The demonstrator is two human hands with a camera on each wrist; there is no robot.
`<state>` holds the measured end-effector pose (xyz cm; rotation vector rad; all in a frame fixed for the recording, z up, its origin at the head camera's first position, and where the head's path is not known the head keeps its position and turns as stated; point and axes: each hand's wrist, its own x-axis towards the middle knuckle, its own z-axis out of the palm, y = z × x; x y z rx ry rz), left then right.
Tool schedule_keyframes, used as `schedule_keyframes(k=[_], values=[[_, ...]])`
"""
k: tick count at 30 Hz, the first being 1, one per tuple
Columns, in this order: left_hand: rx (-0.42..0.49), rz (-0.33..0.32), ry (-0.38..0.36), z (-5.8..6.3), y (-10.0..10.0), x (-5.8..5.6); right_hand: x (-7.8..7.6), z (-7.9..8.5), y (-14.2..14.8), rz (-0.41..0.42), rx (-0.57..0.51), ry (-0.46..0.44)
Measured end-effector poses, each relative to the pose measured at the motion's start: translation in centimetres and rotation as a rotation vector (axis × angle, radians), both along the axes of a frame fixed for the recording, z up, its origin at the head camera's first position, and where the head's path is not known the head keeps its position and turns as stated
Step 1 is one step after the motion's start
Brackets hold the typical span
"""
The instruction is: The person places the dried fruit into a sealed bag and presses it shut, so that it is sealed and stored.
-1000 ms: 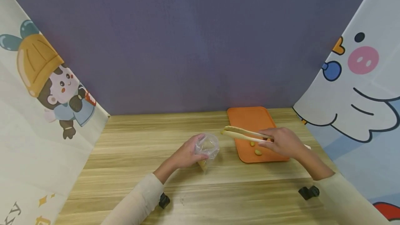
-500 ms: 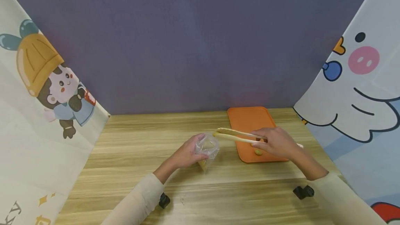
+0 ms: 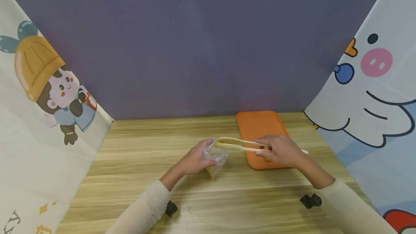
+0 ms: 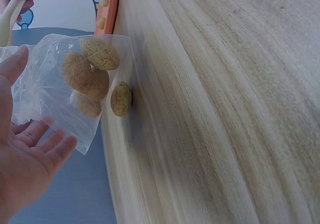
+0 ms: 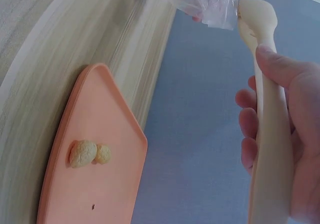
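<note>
My left hand (image 3: pixel 196 158) holds a clear plastic bag (image 3: pixel 221 155) upright near the middle of the table, its mouth spread. Several wrinkled brown oval nuts (image 4: pixel 77 71) lie inside the bag, seen from the left wrist. Another brown nut (image 4: pixel 121 99) shows just beyond the bag's edge. With my right hand (image 3: pixel 282 151) I grip cream-coloured tongs (image 5: pixel 272 149), thumb on one arm and fingers on the other. Their tips are right at the bag's mouth; I cannot tell whether they pinch a nut.
An orange tray (image 3: pixel 260 122) lies at the right back of the wooden table (image 3: pixel 156 136). Two nuts (image 5: pixel 82 154) sit on it, seen from the right wrist. A dark cloth wall (image 3: pixel 208 46) rises behind, with printed panels on both sides.
My right hand and the tongs have moved left from over the tray, bringing the tips to the bag's mouth. The left hand and bag have stayed in place.
</note>
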<state>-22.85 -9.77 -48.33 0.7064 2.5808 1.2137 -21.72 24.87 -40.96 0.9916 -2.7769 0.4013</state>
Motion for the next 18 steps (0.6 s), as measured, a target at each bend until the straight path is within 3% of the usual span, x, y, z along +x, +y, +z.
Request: schedule_keyframes(k=[9,18], values=[[0.027,-0.013,0.012,-0.02,-0.05,-0.08,0.01,-0.07,-0.31,-0.018,-0.015,-0.065],[0.042,-0.001,0.010,-0.12,-0.20,-0.09,-0.09,-0.17,0.50,-0.055,-0.014,-0.056]])
